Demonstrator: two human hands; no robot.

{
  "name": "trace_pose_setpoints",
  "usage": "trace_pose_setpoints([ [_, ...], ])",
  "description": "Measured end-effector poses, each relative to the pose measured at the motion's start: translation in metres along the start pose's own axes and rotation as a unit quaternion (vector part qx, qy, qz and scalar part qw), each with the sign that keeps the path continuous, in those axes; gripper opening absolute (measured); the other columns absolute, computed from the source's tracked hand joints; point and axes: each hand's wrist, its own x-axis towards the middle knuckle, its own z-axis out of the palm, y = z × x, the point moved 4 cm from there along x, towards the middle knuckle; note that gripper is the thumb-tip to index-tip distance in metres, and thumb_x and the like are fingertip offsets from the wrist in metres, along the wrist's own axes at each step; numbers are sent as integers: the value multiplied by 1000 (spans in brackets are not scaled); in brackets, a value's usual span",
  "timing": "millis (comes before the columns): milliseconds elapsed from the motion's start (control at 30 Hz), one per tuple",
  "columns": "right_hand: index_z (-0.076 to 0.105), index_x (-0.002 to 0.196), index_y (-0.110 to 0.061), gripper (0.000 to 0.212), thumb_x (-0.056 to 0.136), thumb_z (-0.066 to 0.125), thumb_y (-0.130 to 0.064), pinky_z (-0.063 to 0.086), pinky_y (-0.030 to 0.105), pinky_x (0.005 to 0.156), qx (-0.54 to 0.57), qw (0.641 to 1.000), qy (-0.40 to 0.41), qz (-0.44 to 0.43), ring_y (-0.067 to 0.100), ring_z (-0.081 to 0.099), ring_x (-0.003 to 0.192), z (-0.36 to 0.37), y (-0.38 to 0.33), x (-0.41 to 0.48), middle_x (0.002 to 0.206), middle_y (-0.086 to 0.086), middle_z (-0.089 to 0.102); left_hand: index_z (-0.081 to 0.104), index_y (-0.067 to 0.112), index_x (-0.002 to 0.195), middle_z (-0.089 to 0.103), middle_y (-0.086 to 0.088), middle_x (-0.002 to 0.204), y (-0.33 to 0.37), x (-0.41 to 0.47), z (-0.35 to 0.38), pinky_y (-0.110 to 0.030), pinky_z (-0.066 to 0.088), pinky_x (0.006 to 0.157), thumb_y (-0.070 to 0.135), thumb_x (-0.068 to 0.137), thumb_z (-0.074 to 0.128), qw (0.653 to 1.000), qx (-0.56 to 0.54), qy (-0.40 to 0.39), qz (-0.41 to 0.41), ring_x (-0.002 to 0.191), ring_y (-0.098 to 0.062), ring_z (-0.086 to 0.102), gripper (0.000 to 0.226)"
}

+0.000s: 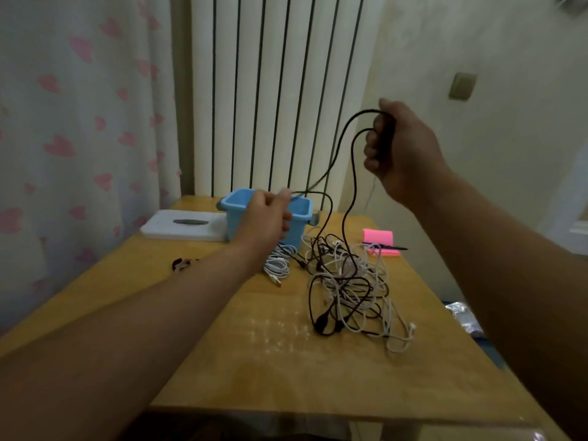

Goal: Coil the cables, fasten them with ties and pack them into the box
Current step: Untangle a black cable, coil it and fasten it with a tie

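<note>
Right hand: the right hand [397, 148] is raised at 1 o'clock above the table [286, 361], fist closed round a folded length of the black cable [355, 183].
Left hand: the left hand [267, 214] is lower, in front of the box [232, 205], pinching a further stretch of the same cable between thumb and fingers.
Black cable: two strands drop from the right fist into the pile [350, 281], so most of it looks uncoiled.
Pile: a knot of black and white cables lying right of centre on the table, at 5 o'clock from the box.
White coil: one white cable [277, 265] lies bundled just at 6 o'clock of the box. Whether a tie holds it I cannot tell.
Box: blue, lid off, at 12 o'clock on the table. The part of its inside that shows holds no cable.
Lid: white lid [165, 229], touching the box at its 9 o'clock.
Ties: a pink roll [378, 237] at 3 o'clock of the box, probably the tie stock, with nothing cut from it in view.
Progress: early. At most one cable is bundled, one is being gathered, and the rest need separating, coiling, tying and packing.
</note>
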Motion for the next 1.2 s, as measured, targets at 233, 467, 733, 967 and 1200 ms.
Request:
trace_pose_setpoints([
  [233, 60, 82, -18, 29, 106, 55, -35, 43, 27, 56, -61, 998, 13, 16, 15, 52, 62, 1, 20, -7, 70, 0, 59, 67, 23, 113, 70, 6, 104, -53, -45, 48, -43, 60, 91, 37, 106, 63, 942, 277, -181, 55, 97, -12, 66, 17],
  [467, 68, 92, -13, 25, 104, 53, -28, 48, 32, 67, -133, 990, 23, 39, 20, 59, 76, -17, 40, -16, 82, 5, 66, 62, 32, 132, 62, 9, 120, -93, -72, 102, -39, 56, 89, 64, 95, 65, 859, 446, -236, 87, 111, -18, 63, 49],
  [733, 73, 111, -8, 20, 100, 57, -14, 52, 29, 68, -157, 987, 31, -27, 17, 62, 79, -34, 10, -7, 91, 7, 67, 71, 24, 96, 68, 3, 89, -72, -48, 106, -31, 53, 73, 33, 110, 57, 950, 234, -184, 96, 81, -11, 65, 21],
  [967, 71, 108, -13, 21, 103, 52, -5, 53, 24, 62, -277, 960, 40, -21, 16, 66, 79, -53, 20, -2, 98, 8, 71, 68, 13, 95, 59, 5, 70, -21, -21, 48, -28, 42, 53, 25, 111, 51, 980, 98, -173, 26, 60, -11, 51, 26],
  [1200, 72, 107, -10, 16, 101, 57, -7, 54, 34, 72, -379, 921, 57, 65, 23, 64, 84, -93, 69, -2, 102, 16, 72, 47, 26, 69, 35, 2, 59, -12, 0, -59, -36, 38, 58, 46, 109, 54, 997, -75, -24, -5, 54, -17, 37, 44],
])
